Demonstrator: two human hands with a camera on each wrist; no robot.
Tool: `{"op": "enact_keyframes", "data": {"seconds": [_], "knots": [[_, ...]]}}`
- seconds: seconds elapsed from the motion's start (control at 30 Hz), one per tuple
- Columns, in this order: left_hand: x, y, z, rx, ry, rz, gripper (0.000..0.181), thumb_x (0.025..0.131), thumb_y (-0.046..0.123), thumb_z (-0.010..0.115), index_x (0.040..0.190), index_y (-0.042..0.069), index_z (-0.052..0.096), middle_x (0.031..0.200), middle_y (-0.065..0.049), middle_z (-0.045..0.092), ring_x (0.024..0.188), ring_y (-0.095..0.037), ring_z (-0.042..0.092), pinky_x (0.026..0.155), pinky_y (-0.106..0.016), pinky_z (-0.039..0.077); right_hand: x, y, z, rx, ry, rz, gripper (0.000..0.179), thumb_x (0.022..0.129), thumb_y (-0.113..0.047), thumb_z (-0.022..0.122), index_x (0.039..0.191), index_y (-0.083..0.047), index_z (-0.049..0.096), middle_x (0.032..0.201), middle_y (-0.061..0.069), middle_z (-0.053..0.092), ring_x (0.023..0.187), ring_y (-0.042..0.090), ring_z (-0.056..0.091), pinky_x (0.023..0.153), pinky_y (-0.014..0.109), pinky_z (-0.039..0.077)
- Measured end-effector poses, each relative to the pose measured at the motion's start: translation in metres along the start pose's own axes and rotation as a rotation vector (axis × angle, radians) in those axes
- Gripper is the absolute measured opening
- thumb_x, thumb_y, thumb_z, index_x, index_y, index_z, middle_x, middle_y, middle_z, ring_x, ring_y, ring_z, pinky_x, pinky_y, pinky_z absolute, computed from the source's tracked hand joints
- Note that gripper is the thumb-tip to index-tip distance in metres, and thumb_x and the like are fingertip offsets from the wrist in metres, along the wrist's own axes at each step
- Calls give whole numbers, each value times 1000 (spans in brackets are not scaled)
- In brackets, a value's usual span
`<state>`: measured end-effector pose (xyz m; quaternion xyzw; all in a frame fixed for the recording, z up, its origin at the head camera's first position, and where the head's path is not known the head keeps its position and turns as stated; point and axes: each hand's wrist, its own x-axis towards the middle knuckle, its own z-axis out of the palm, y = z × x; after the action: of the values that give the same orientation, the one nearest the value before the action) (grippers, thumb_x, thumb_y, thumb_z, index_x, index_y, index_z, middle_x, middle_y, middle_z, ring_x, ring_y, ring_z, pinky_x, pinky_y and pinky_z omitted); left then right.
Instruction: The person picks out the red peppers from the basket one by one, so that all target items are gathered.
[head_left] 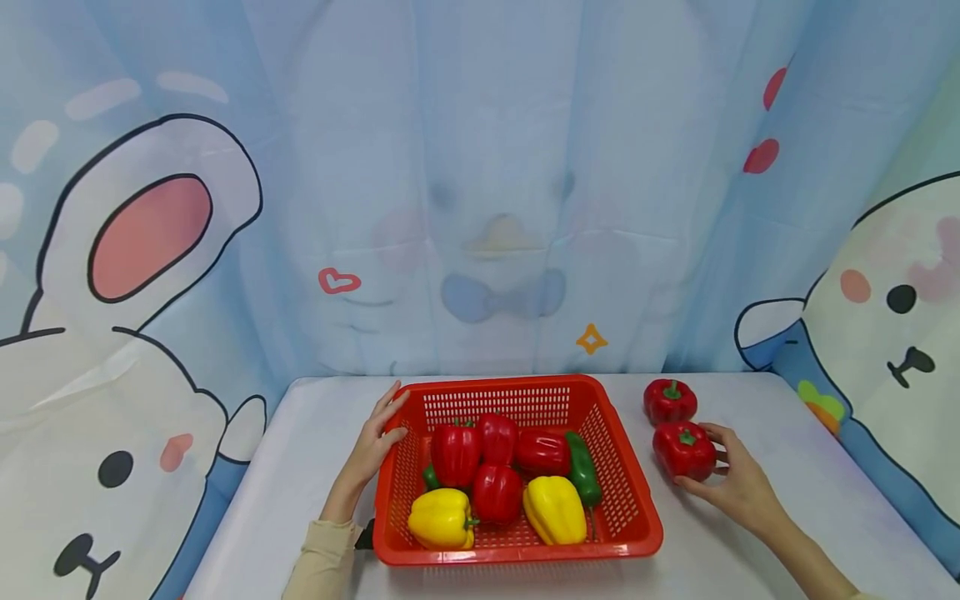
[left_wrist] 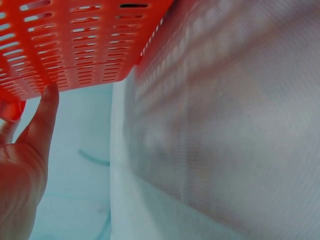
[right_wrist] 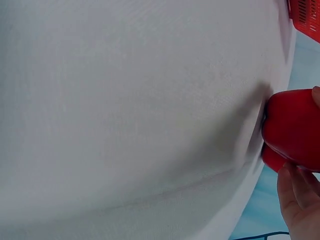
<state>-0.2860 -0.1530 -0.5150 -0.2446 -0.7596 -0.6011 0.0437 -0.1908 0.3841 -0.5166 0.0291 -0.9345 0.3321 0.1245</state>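
Note:
My left hand (head_left: 367, 454) holds the left rim of a red plastic basket (head_left: 517, 552) near its far corner. In the left wrist view one finger (left_wrist: 44, 117) lies against the slotted outer wall. To the right of the basket, my right hand (head_left: 738, 483) grips a red bell pepper (head_left: 684, 451), thumb on the near side and fingers on the far right. Just behind it a second red bell pepper (head_left: 670, 402) sits on the table. From the right wrist the held pepper (right_wrist: 295, 127) appears close over the cloth, partly covering the other one.
Inside the basket lie several red bell peppers (head_left: 456, 454), two yellow bell peppers (head_left: 555, 510) and a long green pepper (head_left: 582, 469). A white cloth (head_left: 315, 433) covers the table. Behind its back edge hangs a light blue printed curtain (head_left: 487, 167).

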Motion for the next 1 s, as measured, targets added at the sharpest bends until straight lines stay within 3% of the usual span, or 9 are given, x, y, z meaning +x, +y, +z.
{"op": "enact_keyframes", "data": {"seconds": [0.17, 0.43, 1.0], "knots": [[0, -2, -1, -10, -4, -3, 54, 94, -4, 50, 147, -5, 39, 161, -23, 15, 145, -43, 18, 107, -41, 39, 2, 1, 1, 8, 15, 1, 96, 69, -15, 90, 140, 8, 30, 131, 34, 43, 112, 49, 47, 76, 57, 54], [3, -3, -1, -26, -1, -1, 54, 94, -1, 52, 147, -5, 40, 161, -22, 16, 146, -43, 17, 101, -19, 37, 7, 1, 3, 2, 36, 10, 96, 70, -14, 89, 141, 9, 29, 130, 35, 41, 112, 50, 45, 77, 59, 53], [0, -5, -1, -12, 1, -9, 55, 95, -1, 52, 149, -1, 40, 162, -18, 16, 147, -39, 14, 103, -17, 32, 11, 5, 9, -8, 71, 46, 99, 71, -14, 88, 144, 10, 26, 134, 36, 37, 114, 52, 41, 78, 62, 52]]}}
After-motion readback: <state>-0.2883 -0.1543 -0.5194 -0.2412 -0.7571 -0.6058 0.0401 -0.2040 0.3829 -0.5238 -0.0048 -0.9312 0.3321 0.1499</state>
